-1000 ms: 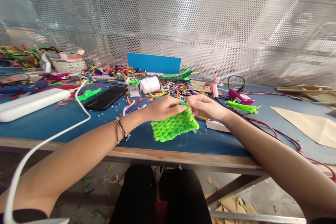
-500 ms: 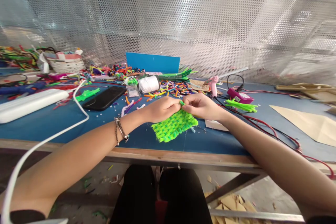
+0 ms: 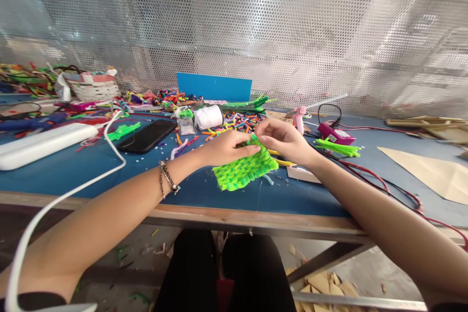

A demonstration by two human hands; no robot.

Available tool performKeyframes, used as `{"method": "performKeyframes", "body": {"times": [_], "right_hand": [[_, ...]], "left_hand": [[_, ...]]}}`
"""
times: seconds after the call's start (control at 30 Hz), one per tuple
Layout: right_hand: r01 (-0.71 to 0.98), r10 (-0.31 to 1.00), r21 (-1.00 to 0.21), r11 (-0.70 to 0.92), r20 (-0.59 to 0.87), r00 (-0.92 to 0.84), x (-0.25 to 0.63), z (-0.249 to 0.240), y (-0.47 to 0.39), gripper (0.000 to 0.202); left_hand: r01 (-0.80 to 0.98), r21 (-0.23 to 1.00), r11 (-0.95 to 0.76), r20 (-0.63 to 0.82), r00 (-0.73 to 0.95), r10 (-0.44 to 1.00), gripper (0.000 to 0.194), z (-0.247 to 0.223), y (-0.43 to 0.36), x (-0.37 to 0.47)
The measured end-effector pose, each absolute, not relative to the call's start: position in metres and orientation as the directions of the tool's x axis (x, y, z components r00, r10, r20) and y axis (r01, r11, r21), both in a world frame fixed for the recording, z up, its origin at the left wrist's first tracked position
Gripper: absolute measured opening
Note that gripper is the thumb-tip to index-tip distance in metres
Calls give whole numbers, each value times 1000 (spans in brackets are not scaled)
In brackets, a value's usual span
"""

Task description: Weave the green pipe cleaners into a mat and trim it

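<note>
A woven square of bright green fuzzy strips with darker green flecks (image 3: 244, 169) hangs above the table's front part. My left hand (image 3: 232, 148) grips its upper edge, thumb on the near face and fingers behind. At the top corner, the curled thumb and fingers of my right hand (image 3: 281, 140) are closed round the edge, where a bit of darker green shows; the exact hold of the fingertips is partly hidden.
A black phone (image 3: 146, 136) and a white power strip (image 3: 47, 145) lie left. Beyond my hands are a white thread spool (image 3: 208, 117) and colourful fuzzy pieces. A pink glue gun (image 3: 299, 118), purple box (image 3: 336, 133) and cables are right.
My right hand has risen slightly and its fingers are less tightly bunched. My left thumb now shows across the woven piece, which has tilted and shifted a little upward.
</note>
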State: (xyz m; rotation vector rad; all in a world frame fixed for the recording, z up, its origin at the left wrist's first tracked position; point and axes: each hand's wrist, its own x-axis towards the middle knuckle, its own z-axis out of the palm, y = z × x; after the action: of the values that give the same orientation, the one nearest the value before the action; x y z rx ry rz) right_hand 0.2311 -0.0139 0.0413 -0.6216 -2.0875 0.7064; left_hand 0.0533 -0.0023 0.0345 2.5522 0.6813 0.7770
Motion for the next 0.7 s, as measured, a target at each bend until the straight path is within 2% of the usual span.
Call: {"method": "performKeyframes", "body": {"times": [0.17,0.3,0.5,0.7], "right_hand": [[170,654,-701,692,510,-558,232,43,-13,21],[169,667,-700,693,535,-519,232,41,-12,20],[122,636,-670,732,609,-474,231,41,-13,18],[76,604,-671,737,604,-520,232,43,-14,15]], "left_hand": [[331,526,-783,377,734,564,33,32,1,53],[333,552,-764,375,719,585,33,33,0,54],[248,636,-731,375,728,573,30,36,-1,54],[249,660,-709,365,719,592,27,36,1,54]]}}
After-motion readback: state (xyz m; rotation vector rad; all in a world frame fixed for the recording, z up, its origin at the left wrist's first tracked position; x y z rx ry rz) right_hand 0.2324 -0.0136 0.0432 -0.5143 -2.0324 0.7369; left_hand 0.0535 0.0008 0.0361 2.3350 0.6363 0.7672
